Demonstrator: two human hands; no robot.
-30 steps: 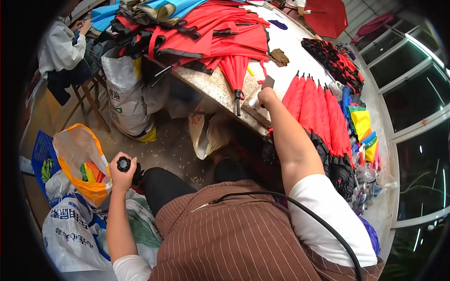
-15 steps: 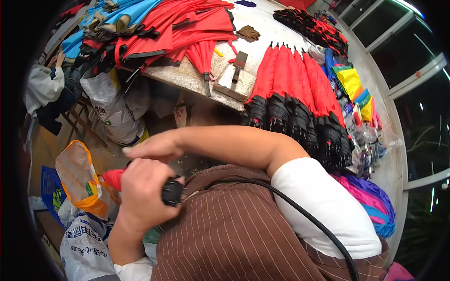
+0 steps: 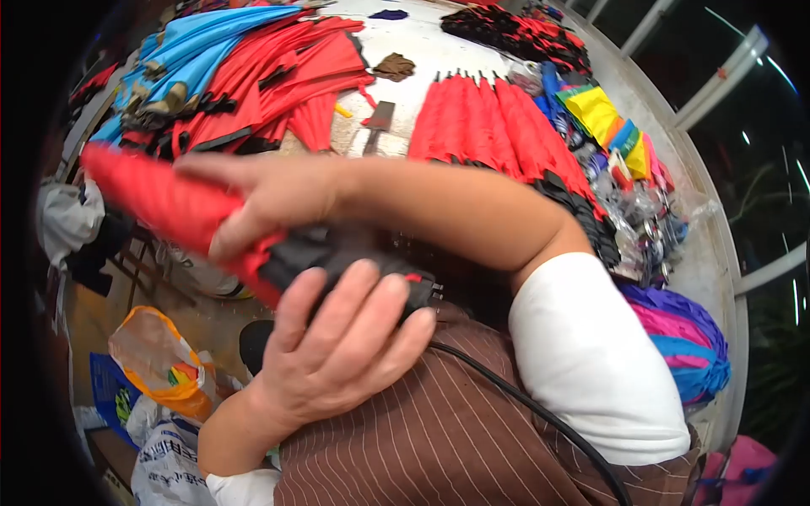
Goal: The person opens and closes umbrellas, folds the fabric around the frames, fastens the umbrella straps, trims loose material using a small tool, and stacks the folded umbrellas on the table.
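Note:
A folded red umbrella (image 3: 181,202) with a black lower part lies slantwise in front of my body, its red end pointing to the upper left. Around its red canopy is my right hand (image 3: 283,198), thumb and fingers on either side, somewhat blurred. My left hand (image 3: 346,346) holds the black end near my apron, its fingers bent over the fabric and slightly apart. Behind my right forearm, several rolled red umbrellas (image 3: 472,118) with black ends lie side by side on the table.
Loose red umbrellas (image 3: 287,84) and blue ones (image 3: 198,59) are heaped on the white table (image 3: 422,38). A metal-bladed tool (image 3: 381,115) and a brown cloth (image 3: 394,67) lie there too. An orange-edged bag (image 3: 156,350) stands lower left. Wrapped colourful umbrellas (image 3: 616,135) line the right.
The umbrella has swung up, and more of its length shows. My right hand has come onto the canopy; my left hand has moved right and its fingers have loosened from a tight fist.

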